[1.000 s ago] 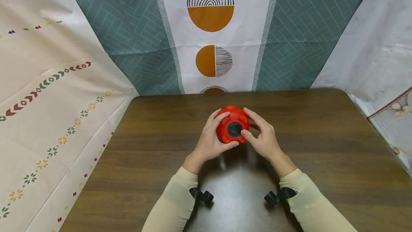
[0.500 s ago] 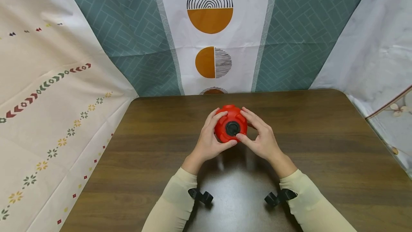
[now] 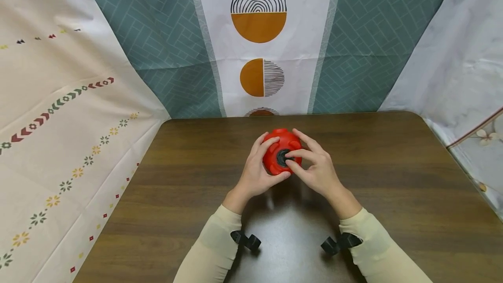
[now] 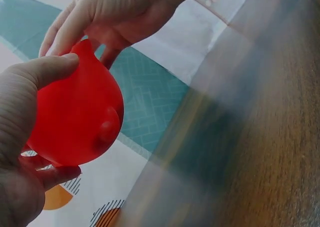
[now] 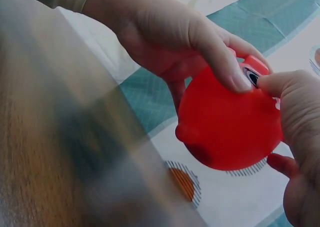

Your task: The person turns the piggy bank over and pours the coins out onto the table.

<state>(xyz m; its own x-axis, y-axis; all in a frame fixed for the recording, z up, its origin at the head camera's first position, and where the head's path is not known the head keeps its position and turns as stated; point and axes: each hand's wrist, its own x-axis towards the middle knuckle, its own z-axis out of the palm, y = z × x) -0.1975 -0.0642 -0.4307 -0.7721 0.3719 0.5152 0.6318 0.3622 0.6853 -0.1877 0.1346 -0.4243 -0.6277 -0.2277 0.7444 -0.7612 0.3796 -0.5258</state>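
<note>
A red, rounded toy [image 3: 275,150] with a black knob [image 3: 281,157] in its face is held just above the dark wooden table [image 3: 393,178], near the middle. My left hand [image 3: 257,167] grips it from the left, fingers over the top and thumb underneath. My right hand [image 3: 314,167] is on its right side, index finger and thumb pinching the black knob. In the left wrist view the red toy [image 4: 75,122] rests in my left hand [image 4: 17,102] with my right hand [image 4: 115,12] above. The right wrist view shows the red toy [image 5: 225,127] between my left hand [image 5: 170,32] and right hand [image 5: 295,117].
Patterned cloths hang around the table: a teal and white sheet with orange half-circles [image 3: 259,25] at the back, a beige one [image 3: 59,112] on the left, a pale one [image 3: 459,56] on the right. Cream sleeves [image 3: 212,248] cover both forearms.
My right index finger and thumb have moved from the toy's right edge onto the black knob. The toy and my left hand have barely shifted.
</note>
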